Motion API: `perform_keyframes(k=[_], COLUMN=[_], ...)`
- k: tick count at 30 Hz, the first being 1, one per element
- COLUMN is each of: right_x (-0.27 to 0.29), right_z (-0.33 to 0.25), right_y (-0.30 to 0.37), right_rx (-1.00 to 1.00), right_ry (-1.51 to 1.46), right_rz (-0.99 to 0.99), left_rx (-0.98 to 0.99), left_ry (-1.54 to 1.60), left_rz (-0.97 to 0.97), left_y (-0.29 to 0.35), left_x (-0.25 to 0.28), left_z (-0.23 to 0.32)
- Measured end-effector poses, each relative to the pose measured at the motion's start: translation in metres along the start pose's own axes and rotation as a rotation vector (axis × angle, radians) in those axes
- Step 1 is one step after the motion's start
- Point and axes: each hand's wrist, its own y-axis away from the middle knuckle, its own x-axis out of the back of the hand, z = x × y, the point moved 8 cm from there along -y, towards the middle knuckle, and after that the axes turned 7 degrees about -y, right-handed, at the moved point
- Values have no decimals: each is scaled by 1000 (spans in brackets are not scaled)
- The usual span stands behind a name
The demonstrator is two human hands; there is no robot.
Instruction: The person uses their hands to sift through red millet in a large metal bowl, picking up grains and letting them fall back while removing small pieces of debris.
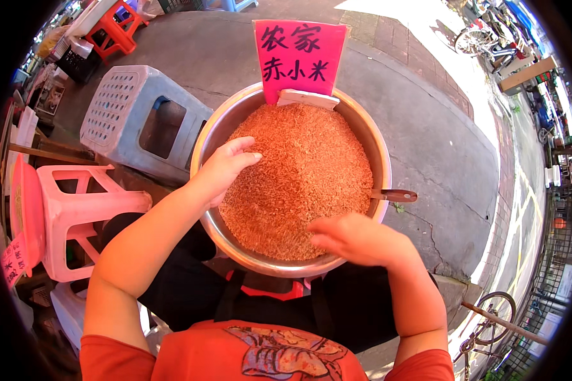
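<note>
A wide metal basin (376, 136) full of reddish-brown grain (311, 165) stands before me, close above my lap. Over the left part of the grain hovers my left hand (225, 165), thumb and fingers apart, with nothing seen in it. Low over the near right part is my right hand (356, 238), its fingers stretched to the left and a little blurred. From the basin's right rim sticks out a brown handle (397, 195); whatever it belongs to is buried in the grain. A pink sign (300, 60) stands at the far rim, by a white strip (308, 98).
Left of the basin a grey-blue plastic stool (124, 114) lies tipped. Nearer stands a pink stool (76, 209), with a pink basin-like thing (28, 216) beside it. A red stool (117, 32) is at the far left. Bicycles (480, 39) stand far right; a wheel (497, 317) shows near right.
</note>
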Motion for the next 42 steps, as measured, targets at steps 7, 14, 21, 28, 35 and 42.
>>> perform_keyframes(k=[7,14,21,28,35,42], right_x=[-121,-87,-11,-128,-125,-44], right_z=[22,11,-22,-3,4,-13], right_y=[-24,-39,-27,-56,-90,-82], right_rx=[-78,-185,118,32,23,43], right_ry=[147,153,123,-143,-110,-32], right_rz=[-214,-197,319,-211,4,149], left_rx=[-8,56,70,232,216,-140], left_ry=[5,34,145,385,188,613], left_rz=[124,172,153,48,299,54], left_y=[-18,-19,-29,-33,-33,-17], left_x=[4,5,18,16,-2,-31], left_z=[-18,-34,-61,-87,-91,-9])
